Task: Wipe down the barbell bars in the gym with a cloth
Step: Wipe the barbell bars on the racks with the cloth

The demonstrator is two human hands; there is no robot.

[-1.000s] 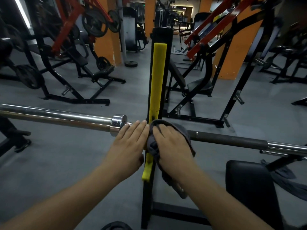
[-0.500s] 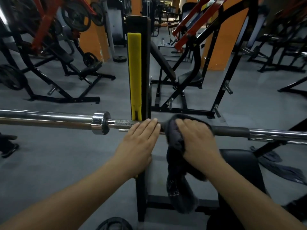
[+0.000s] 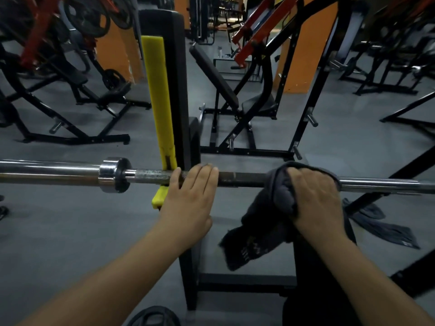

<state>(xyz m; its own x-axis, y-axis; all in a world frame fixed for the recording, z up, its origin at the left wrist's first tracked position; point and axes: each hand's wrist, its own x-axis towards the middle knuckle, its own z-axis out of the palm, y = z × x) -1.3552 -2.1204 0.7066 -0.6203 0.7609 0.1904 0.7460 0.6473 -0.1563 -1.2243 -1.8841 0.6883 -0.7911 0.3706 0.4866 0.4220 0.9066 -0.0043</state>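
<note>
A steel barbell bar (image 3: 244, 179) runs across the view, resting on a rack upright with a yellow guard (image 3: 157, 102). Its collar (image 3: 113, 174) sits left of the upright. My left hand (image 3: 190, 196) lies over the bar just right of the upright, fingers curled on top of it. My right hand (image 3: 313, 196) presses a dark grey cloth (image 3: 266, 222) around the bar further right. The cloth's loose end hangs down below the bar.
A black bench pad (image 3: 317, 290) lies under my right arm. A weight plate (image 3: 153, 317) lies on the floor at the bottom edge. Another grey cloth (image 3: 381, 225) lies on the floor to the right. Black and red machines stand behind the rack.
My right hand has slid the cloth along the bar to the right, away from the upright. My left hand has stayed on the bar beside the upright.
</note>
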